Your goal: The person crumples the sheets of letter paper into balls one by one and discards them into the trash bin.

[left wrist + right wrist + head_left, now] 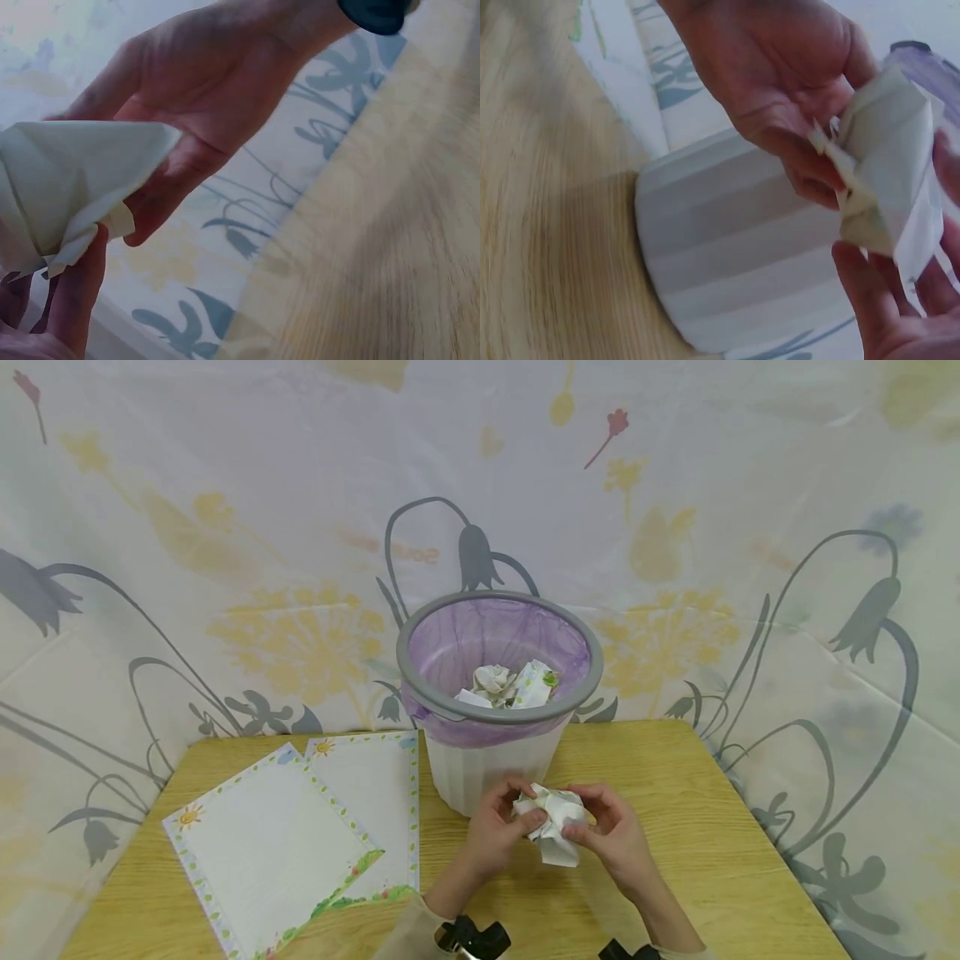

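Note:
A crumpled sheet of white paper [557,820] is held between both hands, just in front of the bin and above the table. My left hand [495,828] pinches its left side between thumb and fingers. On the other side my right hand [619,842] grips it the same way, thumb toward me. Up close in the right wrist view, the crumpled paper [889,161] shows folds and a loose flap. The white ribbed bin [487,768] has a grey rim and a purple liner [450,639]. Inside lie several crumpled papers [534,685], some with a printed leaf border.
Two flat sheets with leafy borders lie on the left of the wooden table [660,777]; the front sheet [273,852] overlaps the back sheet [367,793]. A flower-printed curtain [300,527] hangs behind and along the sides.

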Available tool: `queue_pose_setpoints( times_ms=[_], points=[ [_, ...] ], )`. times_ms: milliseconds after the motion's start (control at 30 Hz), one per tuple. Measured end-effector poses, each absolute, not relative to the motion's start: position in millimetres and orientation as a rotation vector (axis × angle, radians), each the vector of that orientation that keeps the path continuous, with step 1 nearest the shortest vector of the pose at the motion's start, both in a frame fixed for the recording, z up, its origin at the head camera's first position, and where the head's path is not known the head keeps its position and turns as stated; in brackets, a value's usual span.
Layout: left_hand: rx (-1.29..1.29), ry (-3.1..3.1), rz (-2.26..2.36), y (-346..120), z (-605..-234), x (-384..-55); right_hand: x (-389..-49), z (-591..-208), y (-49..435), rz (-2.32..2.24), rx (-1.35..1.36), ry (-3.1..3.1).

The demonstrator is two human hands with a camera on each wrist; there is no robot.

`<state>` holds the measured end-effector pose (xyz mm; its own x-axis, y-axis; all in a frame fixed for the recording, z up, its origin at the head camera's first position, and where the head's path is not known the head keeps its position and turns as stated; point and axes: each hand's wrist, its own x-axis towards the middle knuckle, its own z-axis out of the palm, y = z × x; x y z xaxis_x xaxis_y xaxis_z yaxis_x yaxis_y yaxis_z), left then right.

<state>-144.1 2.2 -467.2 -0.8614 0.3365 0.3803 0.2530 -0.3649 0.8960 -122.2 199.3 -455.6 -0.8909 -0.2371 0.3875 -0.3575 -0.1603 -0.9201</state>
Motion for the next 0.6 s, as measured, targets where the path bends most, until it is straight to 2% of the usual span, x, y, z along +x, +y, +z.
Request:
queue_pose_setpoints(
  times_ms=[167, 600],
  points=[
    [0.685, 1.547, 2.513, 3, -472, -146, -121, -454, 210, 2.236, 1.029, -2.019],
    [0.523, 1.352, 2.558, 5, -477, -140, -117, -449, 217, 1.989, 1.085, -2.323]
  ],
)
